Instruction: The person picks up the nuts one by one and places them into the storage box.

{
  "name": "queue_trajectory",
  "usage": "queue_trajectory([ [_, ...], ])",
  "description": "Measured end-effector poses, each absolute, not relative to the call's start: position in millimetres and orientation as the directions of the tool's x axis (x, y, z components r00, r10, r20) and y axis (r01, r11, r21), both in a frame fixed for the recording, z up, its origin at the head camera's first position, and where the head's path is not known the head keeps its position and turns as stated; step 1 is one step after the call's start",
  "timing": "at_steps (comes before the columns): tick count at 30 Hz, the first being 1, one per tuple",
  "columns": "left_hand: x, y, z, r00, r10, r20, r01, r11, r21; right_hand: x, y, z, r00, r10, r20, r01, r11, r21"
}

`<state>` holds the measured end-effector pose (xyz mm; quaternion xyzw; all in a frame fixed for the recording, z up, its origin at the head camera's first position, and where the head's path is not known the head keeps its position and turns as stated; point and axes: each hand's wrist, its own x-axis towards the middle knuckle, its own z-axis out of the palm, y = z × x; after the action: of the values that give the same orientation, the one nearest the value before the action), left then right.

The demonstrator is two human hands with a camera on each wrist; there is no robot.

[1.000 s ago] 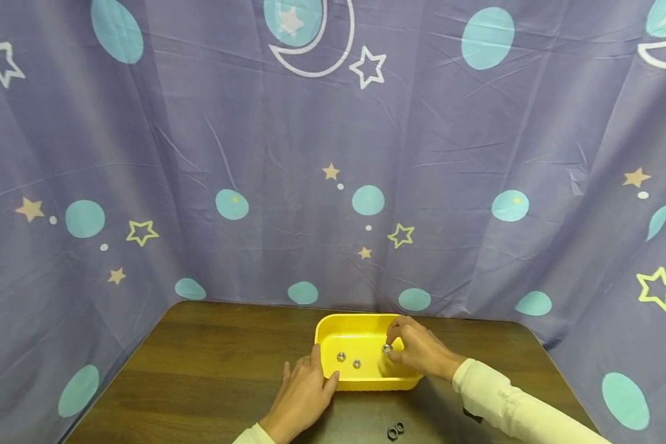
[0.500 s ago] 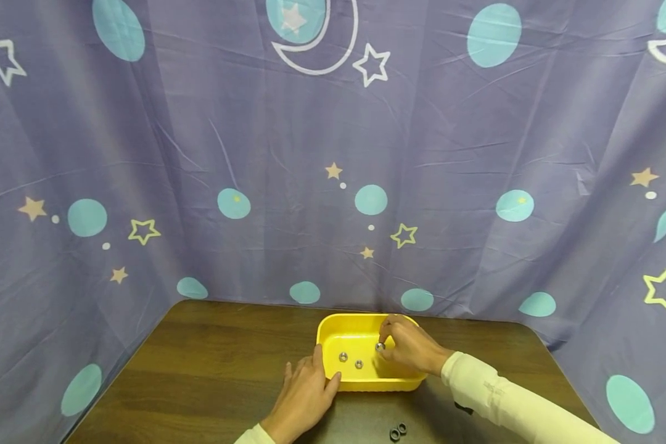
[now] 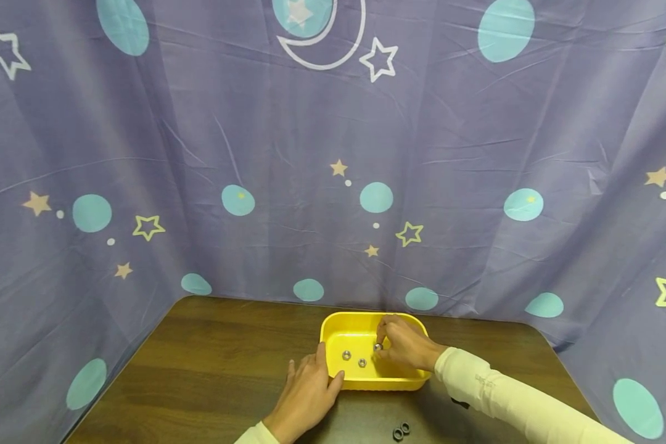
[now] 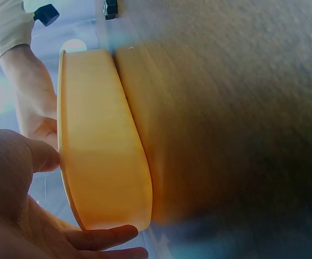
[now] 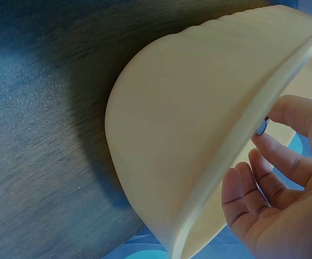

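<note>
A yellow plastic tray point(image 3: 377, 385) stands on the table, long side toward me. My left hand point(image 3: 308, 391) is at its near left corner. In the left wrist view that thumb touches the tray's rim point(image 4: 62, 108), and straight fingers point(image 4: 104, 237) lie along its end. Reaching over the right side, my right hand point(image 3: 406, 344) pinches a small silver hex nut point(image 3: 378, 347) between thumb and index finger, above the tray floor. The right wrist view shows this nut point(image 5: 262, 127) partly hidden by the fingertips. Two more silver nuts, one left point(image 3: 346, 356) and one nearer the middle point(image 3: 362, 363), lie in the tray.
Two dark nuts, one nearer point(image 3: 398, 435) and one just behind it point(image 3: 405, 427), lie on the brown wooden table point(image 3: 227, 364) in front of the tray. A purple patterned curtain point(image 3: 311, 135) hangs behind and at both sides of the table.
My right hand has moved a little left inside the tray, the nut still pinched. My left hand stays at the tray's corner. The head view has shifted slightly.
</note>
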<state>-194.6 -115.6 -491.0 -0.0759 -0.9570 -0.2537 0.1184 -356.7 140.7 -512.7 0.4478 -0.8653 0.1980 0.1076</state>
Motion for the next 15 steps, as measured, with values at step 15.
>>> queue_trajectory([
  [15, -196.3, -115.4, -490.7, -0.959, 0.090, 0.269, 0.209, 0.865, 0.456, -336.5, 130.9, -484.5, -0.512, -0.800, 0.313, -0.859, 0.465, -0.214],
])
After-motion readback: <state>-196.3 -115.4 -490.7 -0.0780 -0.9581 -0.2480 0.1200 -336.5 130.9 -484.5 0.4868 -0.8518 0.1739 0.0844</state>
